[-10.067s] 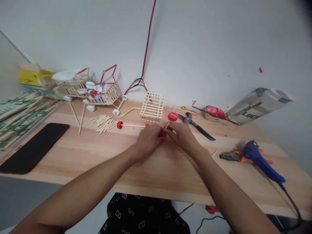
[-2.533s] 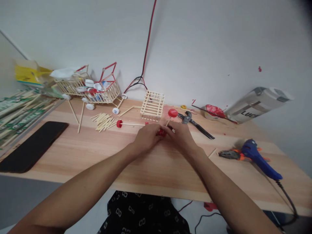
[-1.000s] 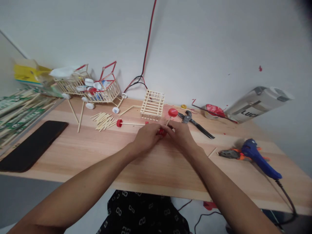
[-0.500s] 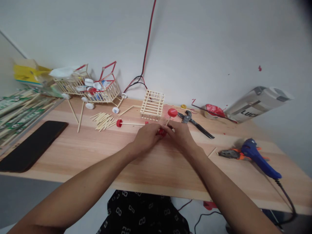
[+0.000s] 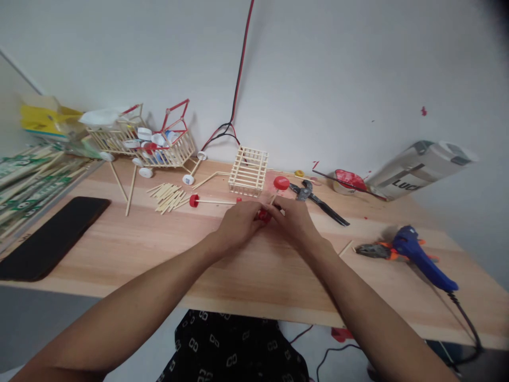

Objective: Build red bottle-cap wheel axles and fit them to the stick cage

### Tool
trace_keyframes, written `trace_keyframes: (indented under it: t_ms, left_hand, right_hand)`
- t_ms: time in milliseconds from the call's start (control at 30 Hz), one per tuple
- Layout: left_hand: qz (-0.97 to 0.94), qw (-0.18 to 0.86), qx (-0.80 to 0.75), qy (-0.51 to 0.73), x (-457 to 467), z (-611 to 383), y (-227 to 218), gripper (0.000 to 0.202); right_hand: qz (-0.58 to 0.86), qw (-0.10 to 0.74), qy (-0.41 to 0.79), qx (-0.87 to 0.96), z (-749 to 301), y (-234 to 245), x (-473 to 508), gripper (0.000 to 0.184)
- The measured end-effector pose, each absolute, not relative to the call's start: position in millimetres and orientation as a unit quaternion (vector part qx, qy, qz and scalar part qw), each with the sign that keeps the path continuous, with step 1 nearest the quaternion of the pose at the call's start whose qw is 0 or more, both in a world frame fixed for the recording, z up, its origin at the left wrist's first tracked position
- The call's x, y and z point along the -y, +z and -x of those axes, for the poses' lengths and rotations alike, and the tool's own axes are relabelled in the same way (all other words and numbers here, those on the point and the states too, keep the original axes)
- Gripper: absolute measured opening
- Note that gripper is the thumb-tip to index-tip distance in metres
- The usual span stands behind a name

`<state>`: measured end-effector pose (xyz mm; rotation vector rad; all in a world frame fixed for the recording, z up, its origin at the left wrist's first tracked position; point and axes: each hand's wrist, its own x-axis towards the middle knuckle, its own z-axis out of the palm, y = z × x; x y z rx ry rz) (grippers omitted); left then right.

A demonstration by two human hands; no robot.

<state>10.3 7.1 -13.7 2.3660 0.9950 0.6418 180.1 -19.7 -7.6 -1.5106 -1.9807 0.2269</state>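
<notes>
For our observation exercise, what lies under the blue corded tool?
Under the blue corded tool lie pliers: their head and bits of the orange handles show. The tool covers the handles' middle; whatever else lies beneath cannot be seen.

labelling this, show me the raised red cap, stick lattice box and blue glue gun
Raised red cap (image 5: 281,183): head view, its face
Stick lattice box (image 5: 248,171): head view, top slats
Blue glue gun (image 5: 425,262): head view, its handle
</notes>
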Motion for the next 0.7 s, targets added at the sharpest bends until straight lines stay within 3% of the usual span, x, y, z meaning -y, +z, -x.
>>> trace_keyframes:
  t_ms: [700]
  left_hand:
    - [-0.867,0.250,-0.355,0.245,-8.3,-9.7,-15.8,0.015]
  right_hand:
    - [0.576,0.318,0.064,0.751,-180.7,-8.8,20.6,0.034]
